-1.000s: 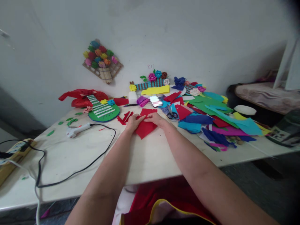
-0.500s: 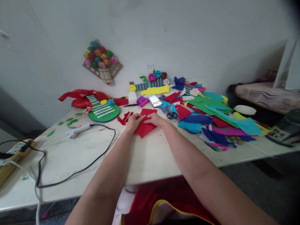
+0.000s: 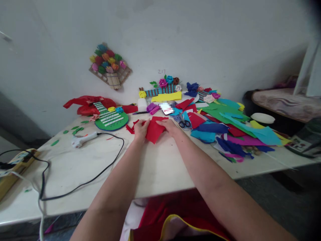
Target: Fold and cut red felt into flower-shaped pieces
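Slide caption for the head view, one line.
Left hand and right hand hold a red sheet over a white table, with scissors and colored sheets to the right.

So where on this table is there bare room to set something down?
Between the forearms, from the red sheet to the near edge of the table; also the patch bounded by the glue gun and its black cord. The right side is crowded with scissors and piled coloured paper.
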Motion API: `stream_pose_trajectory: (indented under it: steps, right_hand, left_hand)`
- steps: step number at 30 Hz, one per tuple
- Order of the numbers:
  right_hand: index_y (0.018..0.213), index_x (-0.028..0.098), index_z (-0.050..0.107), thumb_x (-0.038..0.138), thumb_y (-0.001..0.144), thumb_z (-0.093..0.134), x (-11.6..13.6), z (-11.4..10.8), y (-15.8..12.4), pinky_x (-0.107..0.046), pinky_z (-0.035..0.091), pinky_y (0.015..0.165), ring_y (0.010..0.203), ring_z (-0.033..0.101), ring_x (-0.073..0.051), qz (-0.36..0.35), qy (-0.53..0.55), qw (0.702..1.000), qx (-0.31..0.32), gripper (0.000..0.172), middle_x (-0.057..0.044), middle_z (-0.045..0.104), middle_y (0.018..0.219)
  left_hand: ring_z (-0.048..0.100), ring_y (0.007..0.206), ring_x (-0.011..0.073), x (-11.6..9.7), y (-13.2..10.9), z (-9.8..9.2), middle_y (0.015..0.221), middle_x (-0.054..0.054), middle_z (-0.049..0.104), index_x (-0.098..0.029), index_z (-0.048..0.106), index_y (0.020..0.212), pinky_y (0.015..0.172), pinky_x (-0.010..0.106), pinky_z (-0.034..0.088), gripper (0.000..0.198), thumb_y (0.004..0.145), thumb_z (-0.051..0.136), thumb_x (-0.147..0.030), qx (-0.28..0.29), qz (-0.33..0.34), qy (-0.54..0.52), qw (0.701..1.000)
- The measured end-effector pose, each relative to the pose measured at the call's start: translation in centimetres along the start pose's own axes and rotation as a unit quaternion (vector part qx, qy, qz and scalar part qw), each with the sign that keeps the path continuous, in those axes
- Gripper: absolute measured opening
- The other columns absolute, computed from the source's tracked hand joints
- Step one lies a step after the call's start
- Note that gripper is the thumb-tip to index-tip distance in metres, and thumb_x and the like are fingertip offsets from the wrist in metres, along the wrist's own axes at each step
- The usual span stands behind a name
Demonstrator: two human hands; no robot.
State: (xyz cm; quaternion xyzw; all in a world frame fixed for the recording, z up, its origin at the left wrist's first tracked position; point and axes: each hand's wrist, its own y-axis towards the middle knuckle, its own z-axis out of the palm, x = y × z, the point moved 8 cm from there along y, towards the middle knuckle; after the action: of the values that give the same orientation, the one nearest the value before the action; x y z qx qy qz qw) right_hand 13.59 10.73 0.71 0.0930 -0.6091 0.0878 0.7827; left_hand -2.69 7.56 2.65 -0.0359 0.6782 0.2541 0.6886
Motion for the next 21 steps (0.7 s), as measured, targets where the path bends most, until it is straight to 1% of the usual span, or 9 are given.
stream_pose_trajectory:
  steps: [2, 4, 6, 8, 12, 14, 17, 21]
  right_hand:
    - [0.077, 0.014, 0.064, 0.046, 0.064, 0.068, -0.1, -0.3, 0.2, -0.023, 0.041, 0.044, 0.051, 0.058, -0.014, 0.010, 0.034, 0.999, -0.008, 0.034, -0.004, 0.066, 0.062]
    - [0.077, 0.014, 0.063, 0.051, 0.070, 0.061, -0.3, -0.1, 0.3, -0.023, 0.040, 0.042, 0.049, 0.057, -0.014, 0.032, 0.068, 0.997, 0.005, 0.037, -0.005, 0.065, 0.059]
    - [0.076, 0.015, 0.063, 0.052, 0.073, 0.058, -0.7, 0.3, 0.4, -0.024, 0.041, 0.043, 0.049, 0.057, -0.014, 0.052, 0.092, 0.994, 0.023, 0.038, -0.006, 0.065, 0.060]
    - [0.075, 0.015, 0.063, 0.052, 0.073, 0.058, -1.0, 0.9, 0.4, -0.025, 0.044, 0.045, 0.050, 0.057, -0.014, 0.065, 0.100, 0.992, 0.039, 0.038, -0.006, 0.066, 0.062]
    - [0.081, 0.015, 0.065, 0.046, 0.068, 0.065, -1.5, 2.4, 0.0, -0.029, 0.048, 0.054, 0.059, 0.061, -0.016, 0.072, 0.090, 0.991, 0.071, 0.034, -0.007, 0.068, 0.072]
    - [0.083, 0.015, 0.065, 0.040, 0.062, 0.072, -1.5, 2.9, -0.2, -0.030, 0.049, 0.059, 0.066, 0.063, -0.018, 0.059, 0.085, 0.992, 0.069, 0.033, -0.006, 0.069, 0.077]
    - [0.086, 0.016, 0.065, 0.031, 0.053, 0.078, -1.4, 2.9, -0.2, -0.033, 0.050, 0.068, 0.074, 0.064, -0.019, 0.028, 0.082, 0.995, 0.043, 0.039, -0.005, 0.070, 0.082]
    - [0.084, 0.015, 0.065, 0.025, 0.045, 0.081, -1.6, 2.4, 0.1, -0.036, 0.050, 0.076, 0.079, 0.064, -0.020, 0.011, 0.079, 0.997, 0.000, 0.043, -0.005, 0.070, 0.083]
  left_hand:
    - [0.050, 0.053, 0.0110, 0.1, 0.2, -0.3, 0.056, -0.001, 0.056, -0.014, 0.059, 0.067, 0.048, 0.021, 0.037, 0.036, 0.059, 0.068, -0.048, -0.011, 0.003, -0.019, 1.000]
    - [0.049, 0.052, 0.0105, 0.3, 0.5, -0.7, 0.056, -0.001, 0.055, -0.014, 0.059, 0.069, 0.048, 0.021, 0.037, 0.038, 0.060, 0.066, -0.050, -0.031, 0.009, -0.026, 0.999]
    - [0.050, 0.053, 0.0107, 0.6, 0.8, -1.1, 0.056, -0.001, 0.055, -0.014, 0.059, 0.070, 0.049, 0.021, 0.037, 0.039, 0.060, 0.066, -0.051, -0.050, 0.011, -0.039, 0.998]
    - [0.051, 0.055, 0.0111, 0.8, 0.9, -1.2, 0.057, -0.001, 0.055, -0.014, 0.059, 0.070, 0.050, 0.022, 0.038, 0.039, 0.060, 0.066, -0.051, -0.055, 0.015, -0.052, 0.997]
    - [0.052, 0.057, 0.0122, 0.7, 0.9, -1.1, 0.057, -0.001, 0.056, -0.014, 0.058, 0.068, 0.052, 0.022, 0.039, 0.037, 0.062, 0.065, -0.050, -0.053, 0.021, -0.045, 0.997]
    - [0.053, 0.058, 0.0128, 0.4, 0.7, -1.2, 0.056, 0.000, 0.056, -0.014, 0.059, 0.068, 0.053, 0.023, 0.040, 0.036, 0.063, 0.063, -0.049, -0.060, 0.021, -0.024, 0.998]
    - [0.053, 0.060, 0.0129, 0.0, 0.3, -1.1, 0.056, -0.001, 0.055, -0.014, 0.060, 0.068, 0.055, 0.023, 0.040, 0.033, 0.065, 0.063, -0.047, -0.068, 0.022, -0.005, 0.997]
    - [0.052, 0.058, 0.0118, -0.3, -0.1, -0.4, 0.057, -0.001, 0.056, -0.015, 0.059, 0.067, 0.054, 0.023, 0.040, 0.031, 0.065, 0.063, -0.046, -0.043, 0.025, -0.021, 0.999]
